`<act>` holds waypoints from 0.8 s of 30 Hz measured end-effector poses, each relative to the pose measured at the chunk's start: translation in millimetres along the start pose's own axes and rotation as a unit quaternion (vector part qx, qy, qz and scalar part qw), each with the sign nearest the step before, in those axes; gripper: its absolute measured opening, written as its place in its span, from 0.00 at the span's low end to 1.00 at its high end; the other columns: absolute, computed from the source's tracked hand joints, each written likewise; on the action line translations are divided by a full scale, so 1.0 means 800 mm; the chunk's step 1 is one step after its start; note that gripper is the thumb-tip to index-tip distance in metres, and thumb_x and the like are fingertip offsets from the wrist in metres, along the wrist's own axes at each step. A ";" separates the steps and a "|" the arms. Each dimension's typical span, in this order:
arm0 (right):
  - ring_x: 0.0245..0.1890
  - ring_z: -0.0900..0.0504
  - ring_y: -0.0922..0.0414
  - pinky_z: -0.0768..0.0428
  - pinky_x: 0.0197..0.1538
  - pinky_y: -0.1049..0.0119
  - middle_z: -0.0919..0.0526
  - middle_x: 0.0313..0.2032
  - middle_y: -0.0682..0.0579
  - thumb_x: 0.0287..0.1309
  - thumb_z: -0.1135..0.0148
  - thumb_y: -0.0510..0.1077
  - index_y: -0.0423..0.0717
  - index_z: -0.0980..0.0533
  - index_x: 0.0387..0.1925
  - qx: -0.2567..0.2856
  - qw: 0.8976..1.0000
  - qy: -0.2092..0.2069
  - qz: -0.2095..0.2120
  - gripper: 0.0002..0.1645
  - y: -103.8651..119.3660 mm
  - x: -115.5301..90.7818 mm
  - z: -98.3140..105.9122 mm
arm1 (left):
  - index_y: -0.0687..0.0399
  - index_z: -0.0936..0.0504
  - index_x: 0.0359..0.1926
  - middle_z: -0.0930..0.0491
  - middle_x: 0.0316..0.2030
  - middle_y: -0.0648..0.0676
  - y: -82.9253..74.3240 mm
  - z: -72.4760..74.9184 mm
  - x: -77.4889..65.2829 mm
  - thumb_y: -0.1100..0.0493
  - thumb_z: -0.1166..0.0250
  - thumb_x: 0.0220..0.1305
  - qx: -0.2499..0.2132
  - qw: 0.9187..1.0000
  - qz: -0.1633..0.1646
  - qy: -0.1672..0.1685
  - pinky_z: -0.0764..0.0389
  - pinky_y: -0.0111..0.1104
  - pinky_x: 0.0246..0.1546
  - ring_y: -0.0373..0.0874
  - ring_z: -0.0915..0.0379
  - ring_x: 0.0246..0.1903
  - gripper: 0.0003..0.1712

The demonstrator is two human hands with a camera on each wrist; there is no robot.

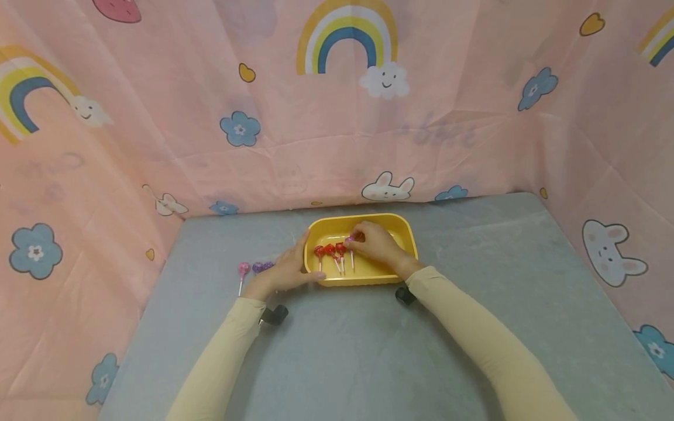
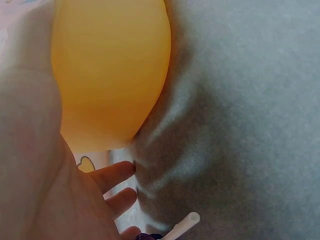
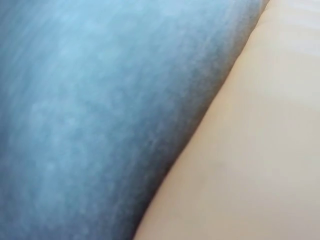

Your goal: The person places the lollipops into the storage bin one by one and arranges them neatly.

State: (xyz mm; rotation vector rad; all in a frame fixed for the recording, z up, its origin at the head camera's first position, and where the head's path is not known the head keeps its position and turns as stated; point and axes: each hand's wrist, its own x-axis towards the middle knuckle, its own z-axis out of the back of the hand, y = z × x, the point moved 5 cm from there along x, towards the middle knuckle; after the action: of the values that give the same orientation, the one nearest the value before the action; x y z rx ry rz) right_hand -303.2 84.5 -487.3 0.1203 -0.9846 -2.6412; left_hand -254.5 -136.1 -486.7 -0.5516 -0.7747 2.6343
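A yellow plastic tray (image 1: 363, 281) sits toward the back of the table. Along its left end lies my left hand (image 1: 281, 272), fingers extended against the side and thumb reaching along the front rim. The left wrist view shows those fingers below the tray's rounded wall (image 2: 110, 65). Inside the tray, my right hand (image 1: 378, 242) pinches a pinkish-purple lollipop (image 1: 349, 240) by its head, the white stick pointing toward me. Red-headed lollipops (image 1: 319, 251) lie in a row just left of it. The right wrist view has only skin and grey cloth.
Left of the tray, a pink lollipop (image 1: 243, 268) and purple lollipops (image 1: 258, 267) lie on the grey table (image 1: 337, 351), partly behind my left hand. A white stick (image 2: 184, 225) appears near those fingers. A pink patterned curtain (image 1: 316, 146) encloses the table's back and sides.
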 end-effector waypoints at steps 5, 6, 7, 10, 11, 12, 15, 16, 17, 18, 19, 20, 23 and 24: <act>0.39 0.25 0.54 0.24 0.47 0.62 0.19 0.37 0.50 0.60 0.33 0.55 0.47 0.19 0.37 -0.008 1.000 0.007 -0.009 0.15 -0.003 0.000 -0.001 | 0.46 0.73 0.79 0.55 0.78 0.63 -0.001 0.000 0.000 0.32 0.34 0.58 0.004 1.000 0.000 0.000 0.50 0.55 0.77 0.62 0.54 0.77 0.68; 0.39 0.25 0.54 0.24 0.48 0.61 0.19 0.37 0.50 0.61 0.33 0.55 0.47 0.19 0.37 -0.009 1.000 0.008 -0.010 0.15 -0.003 0.000 -0.001 | 0.46 0.73 0.79 0.55 0.78 0.63 -0.001 0.000 0.000 0.31 0.34 0.57 0.005 1.000 0.000 -0.001 0.50 0.55 0.77 0.62 0.54 0.77 0.68; 0.39 0.25 0.54 0.24 0.48 0.61 0.19 0.37 0.50 0.61 0.33 0.55 0.47 0.19 0.37 -0.010 1.000 0.008 -0.011 0.16 -0.003 0.000 -0.001 | 0.46 0.73 0.79 0.55 0.78 0.63 0.000 0.000 0.000 0.30 0.35 0.57 0.006 1.000 0.001 -0.001 0.50 0.55 0.77 0.62 0.54 0.77 0.69; 0.39 0.25 0.54 0.23 0.48 0.61 0.19 0.37 0.50 0.60 0.33 0.56 0.48 0.19 0.37 -0.019 1.000 0.007 -0.012 0.16 -0.003 0.000 -0.002 | 0.45 0.73 0.79 0.55 0.78 0.64 0.000 -0.001 0.000 0.29 0.35 0.56 0.003 1.000 0.003 -0.003 0.50 0.55 0.77 0.62 0.55 0.77 0.69; 0.39 0.25 0.54 0.23 0.48 0.61 0.19 0.37 0.50 0.61 0.33 0.56 0.47 0.19 0.38 -0.022 1.000 0.007 -0.011 0.16 -0.003 0.000 -0.002 | 0.44 0.73 0.79 0.55 0.78 0.63 0.000 -0.001 0.000 0.29 0.35 0.56 0.003 1.000 0.004 -0.003 0.50 0.55 0.77 0.61 0.55 0.77 0.69; 0.39 0.25 0.54 0.23 0.48 0.61 0.19 0.37 0.50 0.60 0.33 0.56 0.47 0.19 0.38 -0.027 1.000 0.008 -0.010 0.16 -0.003 0.000 -0.003 | 0.44 0.74 0.79 0.55 0.78 0.64 0.000 -0.001 0.000 0.30 0.35 0.56 0.004 1.000 0.005 -0.004 0.50 0.55 0.77 0.62 0.55 0.77 0.69; 0.39 0.25 0.54 0.23 0.48 0.61 0.19 0.37 0.50 0.61 0.34 0.56 0.48 0.19 0.38 -0.036 0.999 0.008 -0.008 0.17 -0.004 0.001 -0.005 | 0.45 0.74 0.79 0.55 0.78 0.64 0.000 -0.002 0.000 0.31 0.34 0.57 0.005 1.000 0.005 -0.006 0.50 0.55 0.77 0.62 0.55 0.77 0.68; 0.39 0.25 0.54 0.23 0.48 0.61 0.20 0.37 0.50 0.61 0.34 0.57 0.48 0.19 0.37 -0.038 0.999 0.008 -0.008 0.17 -0.004 0.001 -0.005 | 0.44 0.74 0.79 0.55 0.78 0.64 0.000 -0.003 0.000 0.32 0.34 0.58 0.005 1.000 0.006 -0.006 0.51 0.55 0.77 0.62 0.55 0.77 0.68; 0.39 0.25 0.54 0.23 0.48 0.61 0.20 0.37 0.50 0.61 0.34 0.57 0.48 0.19 0.37 -0.040 0.999 0.008 -0.008 0.17 -0.004 0.001 -0.005 | 0.44 0.74 0.79 0.55 0.78 0.64 0.000 -0.003 0.000 0.32 0.34 0.58 0.005 1.000 0.006 -0.006 0.51 0.55 0.77 0.62 0.55 0.77 0.68; 0.39 0.25 0.54 0.23 0.48 0.61 0.20 0.37 0.50 0.60 0.34 0.57 0.48 0.19 0.37 -0.041 0.999 0.008 -0.009 0.17 -0.004 0.000 -0.005 | 0.44 0.74 0.79 0.55 0.78 0.64 0.001 -0.003 0.000 0.32 0.34 0.58 0.005 1.000 0.007 -0.005 0.51 0.55 0.77 0.62 0.55 0.77 0.68; 0.39 0.25 0.54 0.23 0.48 0.61 0.20 0.36 0.51 0.60 0.33 0.57 0.48 0.19 0.37 -0.041 0.999 0.008 -0.009 0.16 -0.004 0.000 -0.005 | 0.43 0.74 0.78 0.55 0.78 0.63 0.001 -0.004 0.000 0.32 0.34 0.58 0.004 1.000 0.009 -0.005 0.51 0.55 0.77 0.62 0.55 0.77 0.68; 0.39 0.25 0.54 0.23 0.48 0.61 0.20 0.36 0.51 0.60 0.33 0.57 0.48 0.20 0.36 -0.041 0.999 0.007 -0.010 0.16 -0.004 0.000 -0.005 | 0.43 0.74 0.78 0.55 0.78 0.64 0.001 -0.004 0.000 0.31 0.34 0.58 0.004 1.000 0.010 -0.005 0.51 0.56 0.77 0.62 0.55 0.77 0.68; 0.39 0.25 0.54 0.23 0.49 0.61 0.20 0.36 0.51 0.60 0.33 0.56 0.48 0.20 0.35 -0.042 0.999 0.006 -0.004 0.16 -0.003 -0.002 -0.005 | 0.44 0.74 0.78 0.55 0.78 0.64 0.004 -0.007 0.001 0.32 0.34 0.57 0.002 1.000 0.008 -0.005 0.51 0.57 0.76 0.63 0.55 0.77 0.68; 0.39 0.25 0.54 0.23 0.49 0.60 0.20 0.36 0.50 0.59 0.32 0.56 0.48 0.19 0.35 -0.043 0.999 0.005 0.001 0.16 -0.003 -0.002 -0.005 | 0.44 0.75 0.78 0.55 0.78 0.64 0.004 -0.007 0.001 0.32 0.34 0.57 0.002 1.000 0.007 -0.006 0.51 0.57 0.76 0.63 0.55 0.77 0.69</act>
State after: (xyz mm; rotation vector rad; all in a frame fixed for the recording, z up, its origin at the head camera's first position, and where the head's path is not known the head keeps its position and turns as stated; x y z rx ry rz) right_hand -301.2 84.2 -491.8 0.1141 -0.8664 -2.6741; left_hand -253.2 -135.9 -493.6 -0.5419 -0.7709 2.6539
